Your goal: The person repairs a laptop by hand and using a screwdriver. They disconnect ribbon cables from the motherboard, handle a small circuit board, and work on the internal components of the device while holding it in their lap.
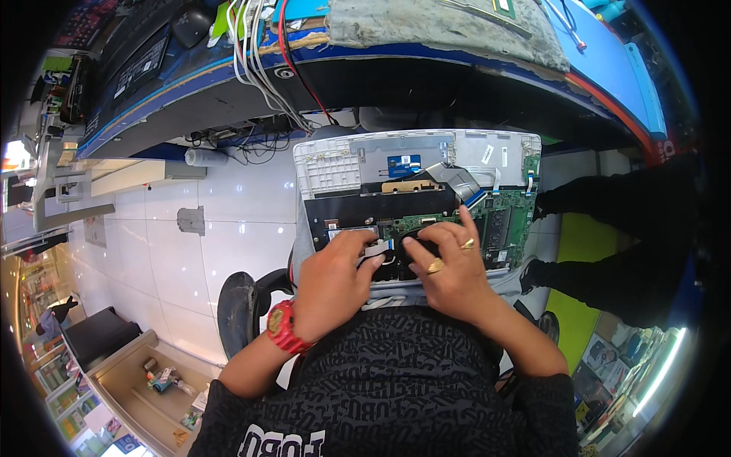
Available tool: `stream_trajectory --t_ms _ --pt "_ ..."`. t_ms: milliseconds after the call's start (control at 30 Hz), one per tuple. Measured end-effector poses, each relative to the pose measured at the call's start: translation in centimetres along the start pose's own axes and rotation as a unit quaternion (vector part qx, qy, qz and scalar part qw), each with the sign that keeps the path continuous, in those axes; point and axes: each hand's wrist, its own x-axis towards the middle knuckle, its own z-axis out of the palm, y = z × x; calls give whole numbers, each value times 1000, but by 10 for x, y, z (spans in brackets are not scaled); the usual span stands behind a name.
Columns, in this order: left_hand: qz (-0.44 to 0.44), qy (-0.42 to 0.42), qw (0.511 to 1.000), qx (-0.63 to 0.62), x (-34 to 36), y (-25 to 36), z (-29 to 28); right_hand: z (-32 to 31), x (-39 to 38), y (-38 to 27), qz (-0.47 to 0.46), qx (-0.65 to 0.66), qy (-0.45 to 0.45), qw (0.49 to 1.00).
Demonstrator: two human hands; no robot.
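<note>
An opened laptop base (343,165) lies across my lap with its inside facing up. Its green circuit board (518,217) is exposed on the right side. My left hand (335,266) is closed, thumb and forefinger pinching a short white ribbon cable (378,248) near the base's front edge. Beside it, my right hand (453,270) curls its thumb and fingertips around a black rounded part, seemingly a cooling fan (407,238), mostly covered by the fingers. One finger of that hand points up, close to a wide grey flat cable (459,183) folded over the board.
A workbench (449,30) with a worn grey mat spans the far side, white and red cables (255,68) hanging over its edge. A chair armrest (237,305) is at my left, above an open drawer (145,388). Another person's dark-clothed legs (609,244) are at right.
</note>
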Motion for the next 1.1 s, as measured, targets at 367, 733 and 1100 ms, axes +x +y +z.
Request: stream_trajectory --t_ms 367,733,1100 --pt "-176 -178 894 -373 -33 -39 -45 -46 -41 9 83 -18 46 995" --pt "-214 -180 836 -472 -51 -55 -34 -66 -54 51 181 -109 143 967" --pt "-202 -162 801 -540 -66 -57 -26 -42 -70 92 328 145 205 911"
